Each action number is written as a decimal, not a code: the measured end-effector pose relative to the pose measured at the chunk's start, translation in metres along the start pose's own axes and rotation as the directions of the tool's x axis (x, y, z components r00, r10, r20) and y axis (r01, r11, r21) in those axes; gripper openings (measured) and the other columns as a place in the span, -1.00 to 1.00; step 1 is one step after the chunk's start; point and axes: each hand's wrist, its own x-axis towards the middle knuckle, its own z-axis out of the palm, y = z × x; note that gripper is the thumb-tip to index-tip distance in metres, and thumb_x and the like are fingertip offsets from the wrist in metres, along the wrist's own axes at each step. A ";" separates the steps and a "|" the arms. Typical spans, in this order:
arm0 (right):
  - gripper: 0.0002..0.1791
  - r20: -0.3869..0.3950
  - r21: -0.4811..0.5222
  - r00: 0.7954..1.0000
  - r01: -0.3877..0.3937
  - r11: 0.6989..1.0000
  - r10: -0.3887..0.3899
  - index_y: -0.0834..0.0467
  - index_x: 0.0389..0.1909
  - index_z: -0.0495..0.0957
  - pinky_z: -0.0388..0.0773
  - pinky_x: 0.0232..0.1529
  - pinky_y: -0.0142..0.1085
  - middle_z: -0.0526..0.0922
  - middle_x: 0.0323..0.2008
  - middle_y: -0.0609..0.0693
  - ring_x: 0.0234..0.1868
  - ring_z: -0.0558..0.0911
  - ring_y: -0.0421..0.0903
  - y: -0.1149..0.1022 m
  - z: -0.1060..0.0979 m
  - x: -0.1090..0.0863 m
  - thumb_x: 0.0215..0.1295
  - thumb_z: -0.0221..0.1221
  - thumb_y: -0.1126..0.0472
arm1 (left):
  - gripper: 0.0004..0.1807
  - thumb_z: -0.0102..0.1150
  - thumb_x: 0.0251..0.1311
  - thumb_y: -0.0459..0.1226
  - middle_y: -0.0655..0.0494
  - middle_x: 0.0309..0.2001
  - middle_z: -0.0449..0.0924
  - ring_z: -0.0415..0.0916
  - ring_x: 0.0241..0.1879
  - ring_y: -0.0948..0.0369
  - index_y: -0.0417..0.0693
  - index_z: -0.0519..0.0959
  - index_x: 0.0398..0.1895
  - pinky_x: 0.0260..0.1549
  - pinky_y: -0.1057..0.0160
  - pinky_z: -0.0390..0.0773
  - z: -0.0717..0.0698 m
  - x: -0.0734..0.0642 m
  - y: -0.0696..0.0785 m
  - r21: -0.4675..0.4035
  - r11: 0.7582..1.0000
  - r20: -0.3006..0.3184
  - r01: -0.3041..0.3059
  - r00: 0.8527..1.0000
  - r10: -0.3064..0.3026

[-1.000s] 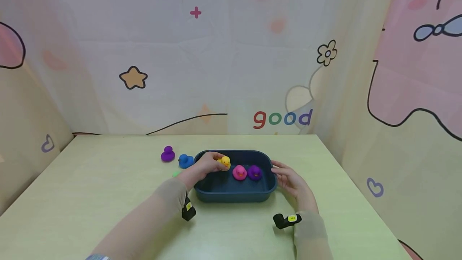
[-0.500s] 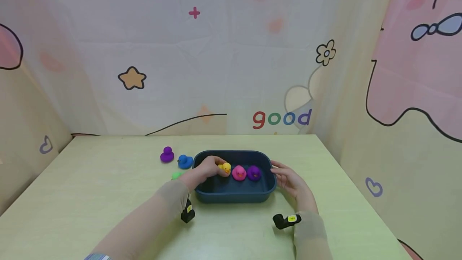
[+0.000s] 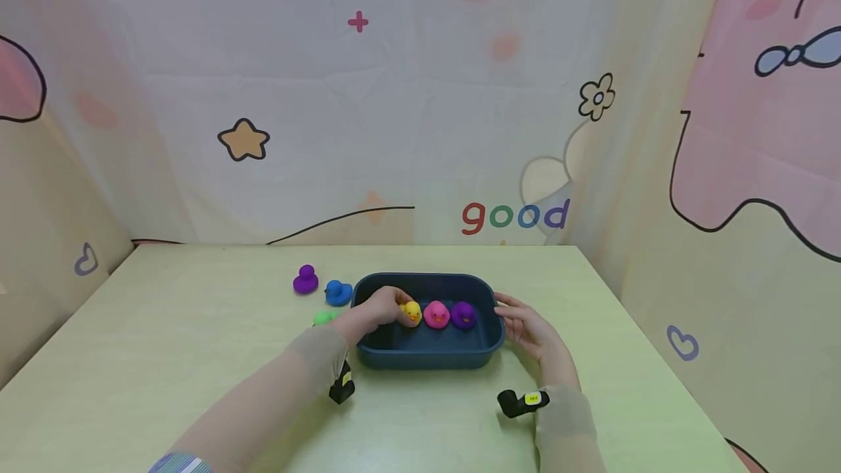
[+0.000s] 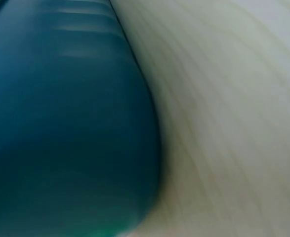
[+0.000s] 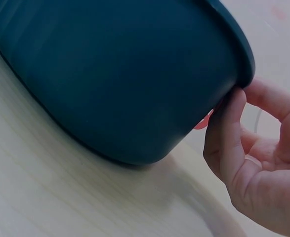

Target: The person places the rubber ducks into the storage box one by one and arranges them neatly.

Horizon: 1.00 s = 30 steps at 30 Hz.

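My left hand (image 3: 383, 308) reaches over the left rim of a dark blue plastic bin (image 3: 427, 360) and pinches a yellow rubber duck (image 3: 412, 312) low inside it. The duck is partly hidden by the fingers. Beside it stand a pink rubber duck (image 3: 436, 315) and a purple rubber duck (image 3: 463, 315), making a row. At the bin's right end, my right hand (image 3: 534, 328) touches the outer wall with loosely extended fingers. The right wrist view has the fingertips (image 5: 236, 96) just under the rim. Only the bin's outer wall (image 4: 70, 113) and the table show in the left wrist view.
Left of the bin, a second purple duck (image 3: 305, 280) and a blue duck (image 3: 338, 293) stand on the pale wooden table (image 3: 197, 341). A green duck (image 3: 325, 318) is partly covered by my left wrist. A printed curtain (image 3: 296, 93) hangs behind the table.
My left hand has lowered the yellow duck toward the bin floor, level with the pink and purple ducks. The right hand has stayed at the bin's right end.
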 end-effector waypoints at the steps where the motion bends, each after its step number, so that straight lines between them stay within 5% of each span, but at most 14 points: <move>1: -0.42 0.006 0.005 1.000 -0.001 1.000 0.001 0.35 0.45 -0.07 0.60 -0.34 -0.55 0.68 -0.29 -0.14 -0.42 0.65 -0.36 0.000 0.000 0.000 0.47 -0.18 0.46 | -0.61 0.42 -0.03 -0.49 -0.10 -0.11 0.58 0.45 -0.16 0.07 -0.30 0.62 -0.06 0.02 0.11 0.56 0.000 0.000 0.000 0.009 1.000 -0.003 -0.004 1.000 0.004; 15: -0.43 -0.015 -0.014 1.000 -0.002 1.000 0.002 0.34 0.44 -0.03 0.59 -0.34 -0.56 0.67 -0.28 -0.15 -0.41 0.65 -0.36 -0.001 0.001 0.001 0.46 -0.16 0.45 | -0.38 0.51 -0.13 -0.42 -0.19 0.15 0.52 0.47 0.07 -0.01 -0.24 0.55 0.12 0.18 0.02 0.49 -0.012 -0.012 0.009 0.116 0.990 0.044 -0.076 0.996 0.072; 25: -0.51 0.006 0.010 1.000 0.003 1.000 -0.003 0.28 0.37 0.08 0.60 -0.34 -0.54 0.68 -0.30 -0.13 -0.42 0.66 -0.34 0.001 -0.001 0.001 0.46 -0.17 0.45 | -0.35 0.37 0.09 -0.34 -0.28 0.30 0.36 0.32 0.29 -0.16 -0.28 0.41 0.28 0.29 -0.03 0.38 -0.052 -0.031 0.019 0.042 0.984 0.184 -0.172 0.970 0.162; 30: -0.47 -0.008 -0.005 1.000 -0.003 1.000 0.003 0.29 0.41 0.05 0.60 -0.32 -0.55 0.68 -0.28 -0.15 -0.40 0.66 -0.35 0.003 -0.002 0.001 0.46 -0.15 0.45 | -0.40 0.31 0.18 -0.28 -0.23 0.29 0.41 0.37 0.26 -0.12 -0.22 0.41 0.30 0.26 -0.02 0.42 -0.078 -0.038 0.017 0.026 0.976 0.176 -0.215 0.962 0.207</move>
